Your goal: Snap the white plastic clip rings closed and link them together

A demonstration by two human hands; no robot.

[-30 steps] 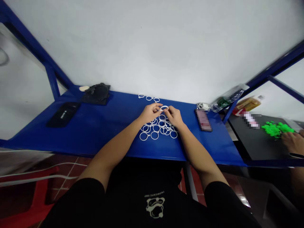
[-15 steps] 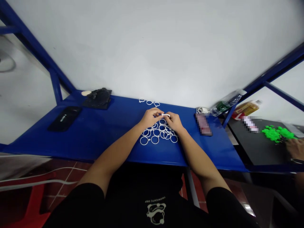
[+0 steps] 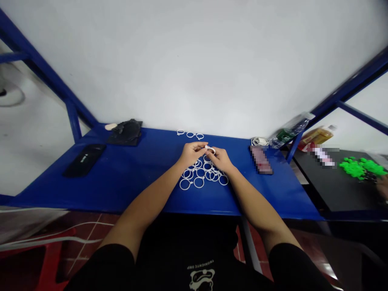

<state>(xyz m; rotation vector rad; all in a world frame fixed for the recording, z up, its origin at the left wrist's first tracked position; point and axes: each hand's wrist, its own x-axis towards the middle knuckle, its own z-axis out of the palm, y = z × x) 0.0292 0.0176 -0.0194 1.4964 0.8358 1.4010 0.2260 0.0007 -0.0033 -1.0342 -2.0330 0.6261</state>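
Note:
Between my two hands is a white plastic ring (image 3: 211, 150) with a small tab on its edge. My left hand (image 3: 193, 153) pinches it at the tab side between thumb and fingers. On the other side, my right hand (image 3: 222, 158) grips the ring's rim. Just below my hands, several more white rings (image 3: 199, 182) lie loosely overlapped on the blue table (image 3: 145, 169); my hands hide part of this pile. Behind them, three white rings (image 3: 190, 134) sit in a row near the wall.
On the left are a black phone-like slab (image 3: 85, 160) and a dark plastic bag (image 3: 125, 132). To the right lie a phone (image 3: 261, 159), a coiled white cable (image 3: 260, 141) and a plastic bottle (image 3: 291, 131). Green pieces (image 3: 362, 167) cover part of a neighbouring black table, beside another person's hand.
The held ring turns from showing its opening to edge-on, then tilts partly open again between my fingers. The view shifts slightly. The other person's hand moves toward the right edge.

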